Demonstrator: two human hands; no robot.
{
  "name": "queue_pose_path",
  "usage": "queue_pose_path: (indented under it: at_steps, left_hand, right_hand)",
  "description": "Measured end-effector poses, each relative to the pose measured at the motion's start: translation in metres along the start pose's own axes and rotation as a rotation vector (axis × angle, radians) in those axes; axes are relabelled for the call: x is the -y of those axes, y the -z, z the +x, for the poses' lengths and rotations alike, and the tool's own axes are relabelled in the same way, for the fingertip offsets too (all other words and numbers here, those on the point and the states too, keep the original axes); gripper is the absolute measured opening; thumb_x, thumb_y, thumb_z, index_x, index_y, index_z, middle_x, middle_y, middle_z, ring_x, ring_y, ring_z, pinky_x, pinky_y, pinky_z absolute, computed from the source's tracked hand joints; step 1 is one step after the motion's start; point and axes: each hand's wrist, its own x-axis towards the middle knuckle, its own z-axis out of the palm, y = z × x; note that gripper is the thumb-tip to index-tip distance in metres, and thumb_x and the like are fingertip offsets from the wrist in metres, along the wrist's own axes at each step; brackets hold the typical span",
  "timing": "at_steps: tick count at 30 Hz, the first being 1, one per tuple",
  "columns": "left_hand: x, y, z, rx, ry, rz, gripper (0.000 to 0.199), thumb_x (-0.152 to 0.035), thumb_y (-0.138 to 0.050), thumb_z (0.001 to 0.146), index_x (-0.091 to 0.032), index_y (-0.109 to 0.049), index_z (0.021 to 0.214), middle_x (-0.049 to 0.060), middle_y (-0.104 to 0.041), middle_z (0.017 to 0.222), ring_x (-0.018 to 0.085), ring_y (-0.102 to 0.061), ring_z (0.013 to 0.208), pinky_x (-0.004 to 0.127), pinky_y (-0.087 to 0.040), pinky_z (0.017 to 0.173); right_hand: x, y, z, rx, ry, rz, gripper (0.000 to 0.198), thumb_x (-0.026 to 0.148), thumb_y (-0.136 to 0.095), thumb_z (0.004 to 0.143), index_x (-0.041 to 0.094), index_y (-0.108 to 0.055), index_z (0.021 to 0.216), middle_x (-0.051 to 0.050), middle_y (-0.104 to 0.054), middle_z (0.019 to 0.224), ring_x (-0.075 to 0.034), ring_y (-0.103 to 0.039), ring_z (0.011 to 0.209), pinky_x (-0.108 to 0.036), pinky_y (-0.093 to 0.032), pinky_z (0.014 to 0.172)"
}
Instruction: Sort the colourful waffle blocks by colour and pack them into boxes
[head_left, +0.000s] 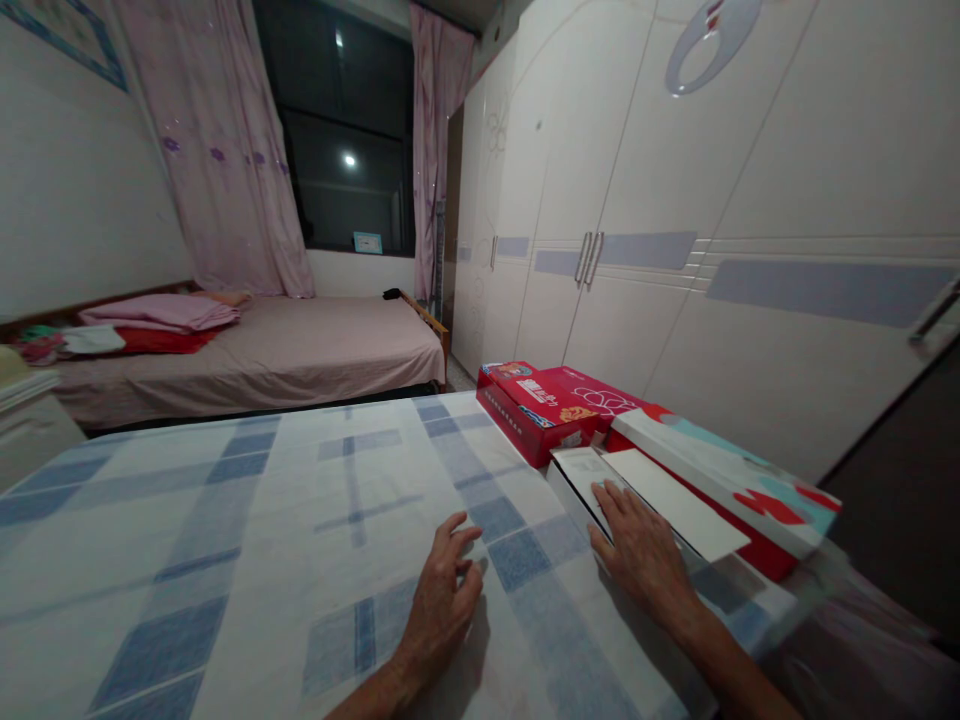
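Flat white cardboard box [576, 468] sits on the blue-and-white plaid cloth [262, 530], with a long red-white-teal box [712, 465] crowding its right side and a printed red carton [532, 415] just beyond. Right hand [645, 545] lies palm-down on it, fingers open; left hand's [444, 600] loosely curled, open, with cloth stretching left.

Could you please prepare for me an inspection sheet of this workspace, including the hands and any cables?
Surface: table under a blue-and-white patterned cloth.
Job's things: white box at the table's right side.
Clutter: red box and long printed box close by.
Hands: left hand open, fingers loosely bent; right hand open, seemingly resting on the white box.
Cables: nothing seen.
Surroundings: bed, pink curtains, window, wardrobe.
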Motion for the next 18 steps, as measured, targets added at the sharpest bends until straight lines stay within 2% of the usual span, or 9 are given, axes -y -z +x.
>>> queue_pose_path:
  at_steps: [3,5,7,10,14,18]
  left_hand:
    - [-0.001,0.000,0.000,-0.006,0.008,0.002,0.029,-0.018,-0.050,0.079,-0.021,-0.063,0.104,0.012,-0.046,0.134,0.025,-0.052,0.114,0.037,-0.050,0.085]
    - [-0.001,0.000,0.001,-0.006,0.013,0.000,0.029,-0.018,-0.050,0.079,-0.021,-0.062,0.104,0.013,-0.046,0.134,0.025,-0.053,0.113,0.036,-0.050,0.084]
    - [-0.002,0.000,0.001,-0.010,0.013,-0.011,0.029,-0.018,-0.049,0.078,-0.021,-0.062,0.105,0.013,-0.046,0.133,0.024,-0.052,0.114,0.036,-0.050,0.084]
    - [-0.003,0.000,0.000,-0.028,0.013,-0.027,0.030,-0.018,-0.049,0.078,-0.019,-0.061,0.105,0.013,-0.046,0.132,0.025,-0.049,0.117,0.035,-0.050,0.084]
    - [-0.004,0.000,0.002,-0.087,0.018,-0.071,0.032,-0.014,-0.045,0.078,-0.018,-0.059,0.107,0.013,-0.044,0.133,0.023,-0.050,0.117,0.034,-0.050,0.084]
    - [-0.013,0.001,0.005,-0.129,0.001,-0.112,0.036,-0.007,-0.044,0.076,-0.020,-0.059,0.107,0.010,-0.049,0.125,0.021,-0.050,0.114,0.034,-0.048,0.087]
  right_hand:
    - [0.008,0.005,-0.002,-0.089,-0.007,0.043,0.053,0.032,-0.047,0.084,0.014,-0.044,0.133,-0.014,-0.035,0.144,-0.033,-0.030,0.132,-0.049,-0.031,0.102]
    - [0.022,0.012,-0.004,-0.157,0.055,0.141,0.056,0.035,-0.049,0.084,0.013,-0.042,0.135,-0.014,-0.034,0.145,-0.032,-0.028,0.133,-0.049,-0.030,0.103]
    - [0.042,0.019,-0.004,-0.169,0.174,0.292,0.052,0.034,-0.047,0.085,0.015,-0.043,0.133,-0.012,-0.038,0.142,-0.027,-0.033,0.131,-0.045,-0.032,0.104]
    - [0.078,0.021,0.007,-0.107,0.310,0.518,0.041,0.030,-0.047,0.086,0.018,-0.050,0.125,-0.009,-0.048,0.134,-0.021,-0.043,0.124,-0.039,-0.037,0.102]
    - [0.117,-0.003,0.036,-0.107,0.301,0.672,0.036,0.023,-0.047,0.083,0.016,-0.056,0.117,-0.010,-0.054,0.127,-0.021,-0.046,0.121,-0.040,-0.040,0.099]
    - [0.131,-0.039,0.057,-0.159,0.315,0.653,0.034,0.019,-0.042,0.083,0.013,-0.059,0.111,-0.013,-0.056,0.122,-0.024,-0.048,0.117,-0.043,-0.040,0.096]
